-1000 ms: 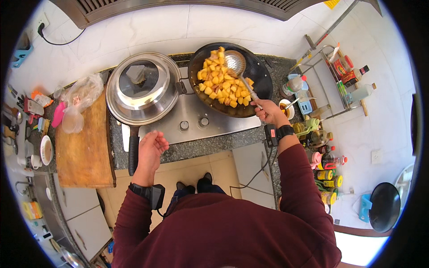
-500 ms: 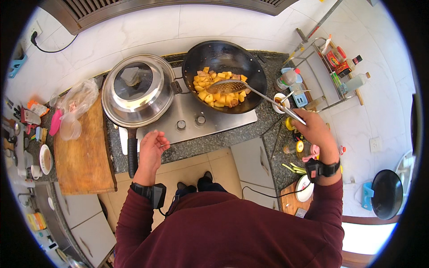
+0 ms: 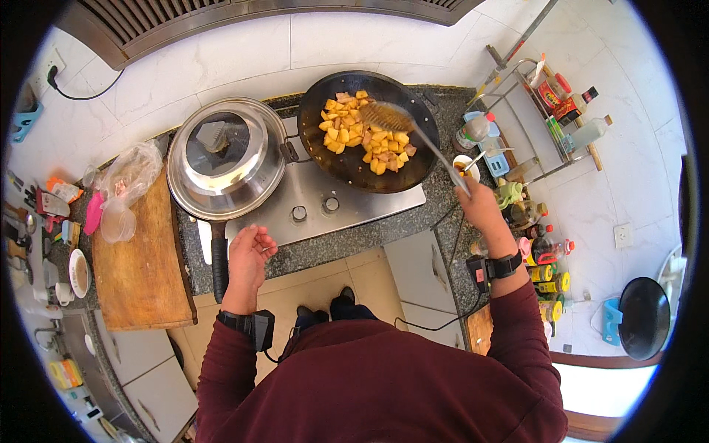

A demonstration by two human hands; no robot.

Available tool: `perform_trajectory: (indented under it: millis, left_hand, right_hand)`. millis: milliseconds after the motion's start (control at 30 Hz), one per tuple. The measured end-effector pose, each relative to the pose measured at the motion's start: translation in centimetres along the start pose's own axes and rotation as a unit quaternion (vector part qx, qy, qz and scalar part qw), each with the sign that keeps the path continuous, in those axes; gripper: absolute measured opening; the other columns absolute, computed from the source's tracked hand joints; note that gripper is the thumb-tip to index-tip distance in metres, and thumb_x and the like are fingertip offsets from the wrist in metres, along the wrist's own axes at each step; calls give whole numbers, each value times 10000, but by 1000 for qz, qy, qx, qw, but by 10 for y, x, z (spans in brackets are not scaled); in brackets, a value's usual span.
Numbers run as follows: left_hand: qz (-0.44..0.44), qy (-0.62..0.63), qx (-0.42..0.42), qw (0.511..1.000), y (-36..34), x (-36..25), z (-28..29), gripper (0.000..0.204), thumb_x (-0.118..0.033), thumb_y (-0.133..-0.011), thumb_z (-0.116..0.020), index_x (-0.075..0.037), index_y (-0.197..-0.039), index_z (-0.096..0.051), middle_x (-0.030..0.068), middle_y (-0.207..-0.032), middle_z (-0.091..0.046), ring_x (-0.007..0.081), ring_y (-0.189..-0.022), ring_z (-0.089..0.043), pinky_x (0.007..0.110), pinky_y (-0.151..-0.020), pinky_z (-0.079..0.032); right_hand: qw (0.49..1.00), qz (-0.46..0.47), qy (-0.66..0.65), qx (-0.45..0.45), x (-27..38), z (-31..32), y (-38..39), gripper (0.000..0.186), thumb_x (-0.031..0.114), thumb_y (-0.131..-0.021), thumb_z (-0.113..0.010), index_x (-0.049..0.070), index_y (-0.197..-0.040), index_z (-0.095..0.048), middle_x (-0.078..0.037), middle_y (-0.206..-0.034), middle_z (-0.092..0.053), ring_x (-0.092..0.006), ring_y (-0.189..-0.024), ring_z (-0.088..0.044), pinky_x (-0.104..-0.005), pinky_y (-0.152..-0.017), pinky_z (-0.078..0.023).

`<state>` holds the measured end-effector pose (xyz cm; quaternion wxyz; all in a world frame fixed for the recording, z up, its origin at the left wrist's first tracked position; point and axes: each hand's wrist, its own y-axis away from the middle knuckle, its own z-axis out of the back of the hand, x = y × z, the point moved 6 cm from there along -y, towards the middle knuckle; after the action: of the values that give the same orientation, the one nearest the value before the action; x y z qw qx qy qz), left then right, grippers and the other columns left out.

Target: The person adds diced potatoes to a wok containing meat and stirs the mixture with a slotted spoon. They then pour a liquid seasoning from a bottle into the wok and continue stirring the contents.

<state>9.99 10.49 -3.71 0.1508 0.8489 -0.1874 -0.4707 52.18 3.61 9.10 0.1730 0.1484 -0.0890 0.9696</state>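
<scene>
My right hand (image 3: 481,210) is closed around the end of the long metal handle of a slotted spoon (image 3: 386,117). The spoon's head lies inside a black wok (image 3: 319,96), touching the far right side of a heap of yellow-brown potato cubes (image 3: 347,135) with some paler pink-brown pieces among them. In front of the stove, my left hand (image 3: 249,255) hovers with nothing in it, its fingers loosely bent. Just left of it is the black handle (image 3: 219,266) of a steel pan with a domed, glass-centred lid (image 3: 258,173).
The wok and lidded pan stand on a steel gas stove (image 3: 317,221). Left of it lies a wooden chopping board (image 3: 144,273) with a plastic bag (image 3: 136,173) and a clear tub (image 3: 118,223). On the right are a small white bowl (image 3: 473,171), several bottles and a wire rack (image 3: 533,122).
My right hand has moved left and nearer to me, and the spoon's head has shifted to the far side of the potatoes. The cubes are more spread out. My left hand has barely moved.
</scene>
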Motion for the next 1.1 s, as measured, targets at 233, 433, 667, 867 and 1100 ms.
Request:
perform_trajectory:
  millis: [233,433,667,867,1100]
  left_hand:
    - [5,8,-4,1000,-2,2,0,195,-226,-859,-490,-49,-796,-542,40,-671,-546,157,-631,-547,283,-583,-452]
    - [7,5,25,1000,-5,6,-18,189,-222,-859,-491,-53,-791,-541,36,-659,-549,154,-620,-550,279,-581,-452]
    - [15,4,36,999,-7,7,-20,194,-231,-860,-494,-53,-795,-535,35,-662,-548,152,-621,-547,276,-580,-447]
    - [23,6,40,999,-10,6,-21,193,-232,-853,-505,-48,-804,-536,40,-665,-547,155,-626,-547,278,-584,-447]
    - [17,16,51,998,-9,9,-22,191,-229,-850,-511,-46,-803,-539,40,-663,-550,154,-618,-549,276,-578,-450]
  right_hand:
    - [969,-185,-144,77,-52,-58,-45,267,231,-842,-494,-32,-888,-506,-161,-612,-538,-295,-475,-515,-374,-431,-419]
    - [678,-393,-513,350,-20,-118,-38,227,241,-881,-452,23,-845,-502,5,-535,-386,-64,-372,-296,-205,-325,-274]
    - [927,-151,-202,277,-7,-41,-12,227,244,-822,-528,19,-798,-531,-72,-550,-502,-187,-406,-481,-323,-376,-374]
    - [987,80,123,59,43,81,24,276,225,-752,-586,124,-1009,-577,-152,-713,-588,-330,-683,-572,-410,-604,-453]
    - [962,50,246,106,43,95,31,301,208,-740,-589,168,-1038,-575,-124,-760,-605,-307,-724,-583,-406,-625,-460]
